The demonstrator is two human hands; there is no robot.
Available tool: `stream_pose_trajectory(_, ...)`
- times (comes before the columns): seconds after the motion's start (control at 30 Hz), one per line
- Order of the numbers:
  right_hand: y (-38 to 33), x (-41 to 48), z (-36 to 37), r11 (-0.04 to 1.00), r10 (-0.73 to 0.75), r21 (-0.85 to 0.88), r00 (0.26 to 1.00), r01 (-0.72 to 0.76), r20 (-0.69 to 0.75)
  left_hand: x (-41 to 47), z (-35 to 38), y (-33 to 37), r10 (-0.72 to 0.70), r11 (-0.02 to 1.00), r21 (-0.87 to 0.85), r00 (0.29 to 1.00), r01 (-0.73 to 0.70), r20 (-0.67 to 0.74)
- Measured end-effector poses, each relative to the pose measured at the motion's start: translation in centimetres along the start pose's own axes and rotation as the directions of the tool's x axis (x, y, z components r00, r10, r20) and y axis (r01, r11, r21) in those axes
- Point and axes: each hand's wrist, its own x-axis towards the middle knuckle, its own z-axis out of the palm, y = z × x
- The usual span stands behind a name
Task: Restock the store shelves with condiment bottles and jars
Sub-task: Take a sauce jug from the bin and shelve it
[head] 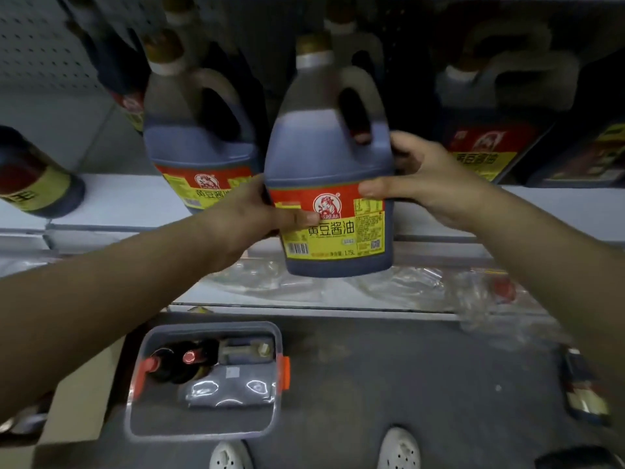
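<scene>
A large soy sauce jug (329, 154) with a dark body, gold cap, moulded handle and red-and-yellow label hangs in front of the white shelf (118, 201). My left hand (250, 214) grips its left side, thumb on the label. Holding its right side is my right hand (426, 177), thumb across the label's top corner. The jug's base is below the shelf's front edge. A matching jug (199, 140) stands on the shelf just to the left, and another jug (490, 123) stands to the right.
A clear plastic bin (206, 380) with orange latches sits on the grey floor below, holding red-capped bottles. A cardboard box (77, 411) lies at left. Crumpled plastic wrap (406, 286) covers the lower shelf. A dark bottle (33, 177) sits at far left, another bottle (585, 387) on the floor.
</scene>
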Motion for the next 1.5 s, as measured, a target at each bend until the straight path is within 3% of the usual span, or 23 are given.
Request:
stream_pose_trajectory(0.23, -0.5, 2.4, -1.7, 0.997, -0.004, -0.081, 1.0, 0.003, -0.011, 3.1, 0.5, 0.8, 0.041, 0.998, 0.061, 0.983, -0.03, -0.179)
stream_pose_trajectory(0.33, 0.8, 3.0, -1.4, 0.998, -0.024, -0.056, 0.998, 0.02, -0.065, 4.8, 0.4, 0.2, 0.055, 0.986, 0.167, 0.968, -0.014, -0.243)
stream_pose_trajectory(0.6, 3.7, 2.6, -0.4, 0.997, -0.071, 0.022, 0.984, 0.075, -0.166, 5.3, -0.2, -0.5, 0.157, 0.919, 0.388, 0.969, -0.072, -0.191)
stream_pose_trajectory(0.77, 3.5, 2.1, -0.2, 0.998, -0.058, -0.031, 0.987, 0.054, -0.153, 5.0, 0.5, -1.4, 0.169, 0.917, 0.391, 0.967, -0.083, -0.191)
stream_pose_trajectory(1.03, 5.2, 0.1, 3.4, 0.98, -0.01, -0.191, 0.953, -0.05, -0.301, 5.3, 2.2, -4.9, 0.18, 0.939, 0.337, 0.932, -0.068, -0.314)
stream_pose_trajectory(1.27, 5.2, 0.5, 1.7, 0.981, -0.041, -0.193, 0.972, -0.004, -0.229, 5.8, 2.8, -5.2, 0.189, 0.912, 0.409, 0.913, -0.026, -0.363)
stream_pose_trajectory(1.4, 5.8, 0.6, 2.3, 0.983, -0.01, -0.177, 0.952, -0.047, -0.306, 5.8, 2.9, -5.0, 0.187, 0.909, 0.415, 0.918, -0.027, -0.349)
stream_pose_trajectory(1.5, 6.4, -0.7, 4.3, 0.982, 0.005, -0.157, 0.853, -0.102, -0.522, 5.0, 3.2, -5.6, 0.184, 0.915, 0.403, 0.912, -0.023, -0.366)
